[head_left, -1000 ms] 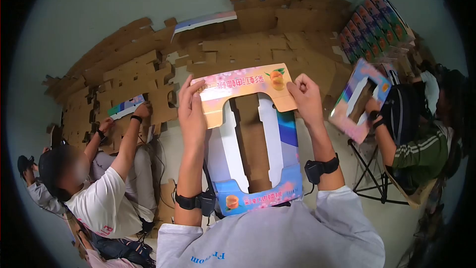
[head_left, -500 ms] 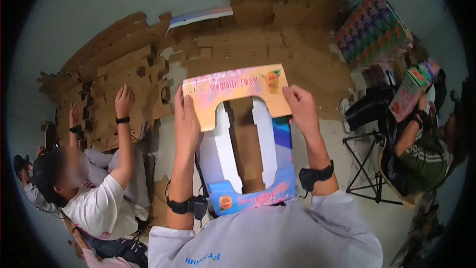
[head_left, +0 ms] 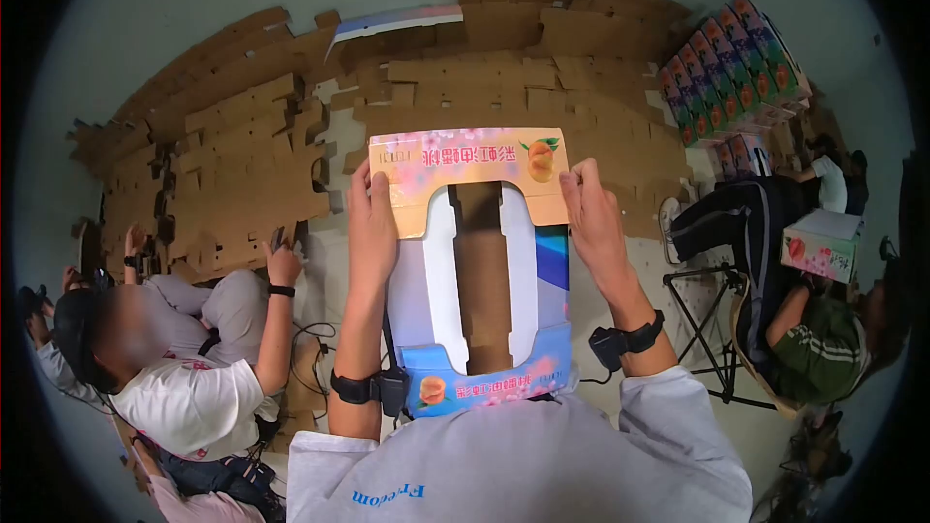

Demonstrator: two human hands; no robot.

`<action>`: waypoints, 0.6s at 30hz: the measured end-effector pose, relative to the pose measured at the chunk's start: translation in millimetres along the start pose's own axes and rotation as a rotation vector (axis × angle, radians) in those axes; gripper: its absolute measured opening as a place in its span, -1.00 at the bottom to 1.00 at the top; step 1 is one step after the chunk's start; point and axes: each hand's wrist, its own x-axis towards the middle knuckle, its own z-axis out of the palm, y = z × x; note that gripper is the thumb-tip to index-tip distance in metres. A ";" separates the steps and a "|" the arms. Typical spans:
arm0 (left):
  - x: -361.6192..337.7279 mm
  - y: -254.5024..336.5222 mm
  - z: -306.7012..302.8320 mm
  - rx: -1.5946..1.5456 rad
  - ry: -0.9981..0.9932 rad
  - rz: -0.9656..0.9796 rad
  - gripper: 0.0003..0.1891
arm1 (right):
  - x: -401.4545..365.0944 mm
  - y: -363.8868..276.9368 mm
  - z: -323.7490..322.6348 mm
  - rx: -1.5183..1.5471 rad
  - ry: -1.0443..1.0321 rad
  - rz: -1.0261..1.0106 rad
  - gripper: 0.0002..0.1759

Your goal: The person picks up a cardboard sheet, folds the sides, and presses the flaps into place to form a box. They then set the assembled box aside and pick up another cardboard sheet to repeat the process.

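In front of my body is a printed cardboard fruit box [head_left: 417,281] with peach pictures, an orange far flap [head_left: 455,157] and a blue near flap [head_left: 504,383]. A long opening between white inner edges shows brown cardboard through it. My left hand [head_left: 371,218] grips the box's far left corner, thumb on the flap's edge and fingers partly hidden behind the side. At the far right corner, my right hand [head_left: 596,223] holds the flap's edge with bent fingers. Black bands circle both wrists.
Flattened brown cardboard [head_left: 252,165] covers the floor ahead. Finished-looking peach boxes [head_left: 731,68] are stacked at the far right. A person [head_left: 194,368] sits at left; another person [head_left: 823,329] at right has a box [head_left: 821,244], beside a folding stool [head_left: 712,329].
The box I hold has straightened slightly and its far end has shifted a little right, both hands with it. The left person's raised hand has lowered; the right person's box has turned.
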 end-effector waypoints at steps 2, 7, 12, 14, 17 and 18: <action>1.9 -5.0 1.0 0.009 0.012 -0.012 -0.47 | 2.7 -6.0 -3.5 -0.001 -0.045 0.039 -0.69; -1.9 -2.6 0.4 0.024 -0.004 0.054 -0.47 | -3.4 -23.4 -8.4 -0.167 -0.104 0.190 -0.65; -10.5 2.7 2.1 0.028 0.018 0.066 -0.47 | 2.4 -9.5 -7.9 -0.110 -0.093 0.082 -0.59; -12.2 6.9 1.0 0.021 0.016 0.059 -0.47 | -0.3 -15.0 -9.4 -0.030 -0.077 0.108 -0.56; -4.7 11.8 3.0 0.103 0.020 0.048 -0.47 | 4.5 -11.7 -1.5 -0.090 -0.108 0.172 -0.63; -8.7 16.9 1.4 0.109 0.020 0.047 -0.47 | 0.7 -12.9 -2.1 -0.081 -0.078 0.176 -0.65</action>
